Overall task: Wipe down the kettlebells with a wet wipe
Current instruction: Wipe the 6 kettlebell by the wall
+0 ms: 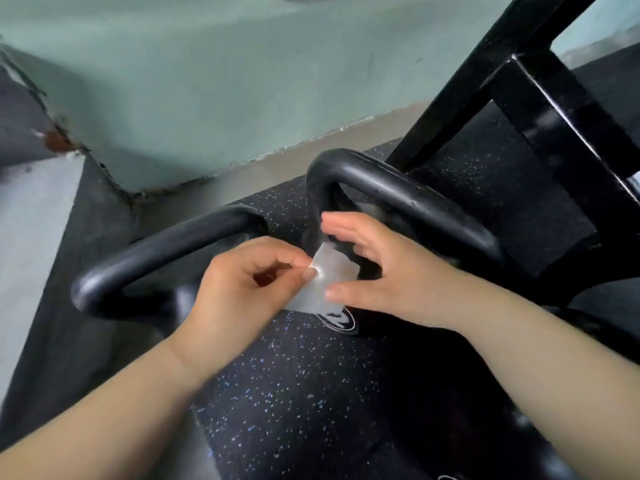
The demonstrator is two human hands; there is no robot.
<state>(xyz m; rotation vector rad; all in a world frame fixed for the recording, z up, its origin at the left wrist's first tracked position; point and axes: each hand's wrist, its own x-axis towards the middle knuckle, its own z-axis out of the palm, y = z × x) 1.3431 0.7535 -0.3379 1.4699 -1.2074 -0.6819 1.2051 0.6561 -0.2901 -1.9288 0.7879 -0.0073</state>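
Observation:
Two black kettlebells stand side by side on a speckled rubber floor. The left kettlebell's handle (152, 258) arches at centre left; the right kettlebell's handle (408, 199) arches behind my hands. A small folded white wet wipe (325, 280) is held between both hands just above the kettlebells. My left hand (242, 292) pinches its left edge between thumb and forefinger. My right hand (377, 271) grips its right side with thumb below and fingers curved above. A round logo (341, 319) on the right kettlebell's body shows below the wipe. Both bodies are mostly hidden by my arms.
A pale green wall (207, 88) with a grey base strip runs behind the kettlebells. A black metal rack frame (540, 98) rises at the upper right, close to the right kettlebell. Speckled dark rubber flooring (304, 393) spreads below; a grey floor strip (31, 237) lies at left.

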